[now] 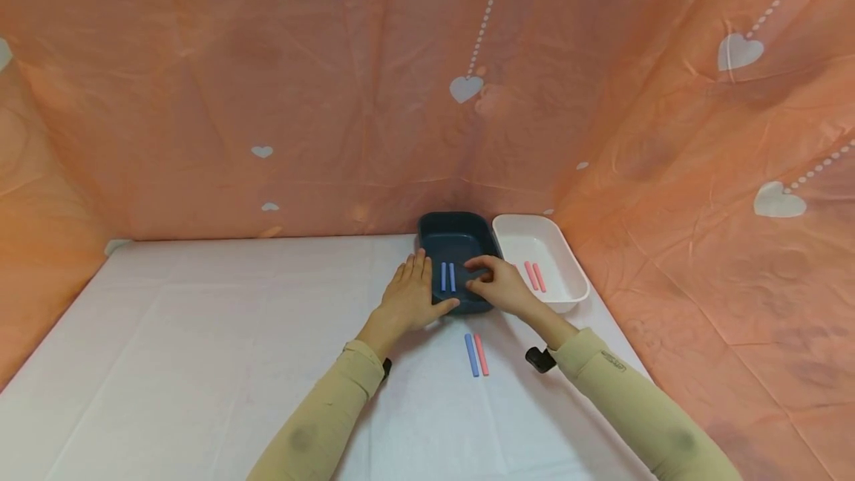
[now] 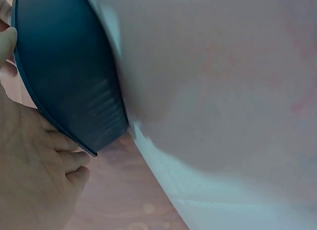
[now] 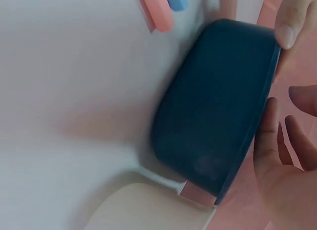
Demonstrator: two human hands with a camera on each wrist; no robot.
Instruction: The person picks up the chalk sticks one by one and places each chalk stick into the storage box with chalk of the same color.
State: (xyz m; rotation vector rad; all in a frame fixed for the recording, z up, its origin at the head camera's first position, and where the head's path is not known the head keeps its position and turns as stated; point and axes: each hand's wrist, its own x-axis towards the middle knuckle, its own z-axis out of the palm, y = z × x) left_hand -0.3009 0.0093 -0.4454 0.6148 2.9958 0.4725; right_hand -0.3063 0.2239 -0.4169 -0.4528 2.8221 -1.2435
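The dark blue tray (image 1: pixel 457 237) holds two blue chalk-like sticks (image 1: pixel 447 277) side by side. My left hand (image 1: pixel 409 295) rests along the tray's left rim, fingers straight and thumb stretched over the near edge. Over the tray's right side hovers my right hand (image 1: pixel 497 286), its thumb and forefinger apart beside the blue sticks, with nothing seen between them. In the right wrist view, the right fingers (image 3: pixel 267 131) are right at the tray's rim. Nearer me on the table lie a blue stick (image 1: pixel 471 355) and a pink stick (image 1: pixel 482 355), nearly parallel.
Close against the dark tray's right side stands a white tray (image 1: pixel 568 258) with two pink sticks (image 1: pixel 535 277) in it. Both trays stand on a white-covered table (image 1: pixel 220 362), near its back right corner. An orange curtain (image 1: pixel 374 110) with hearts hangs behind and at the sides.
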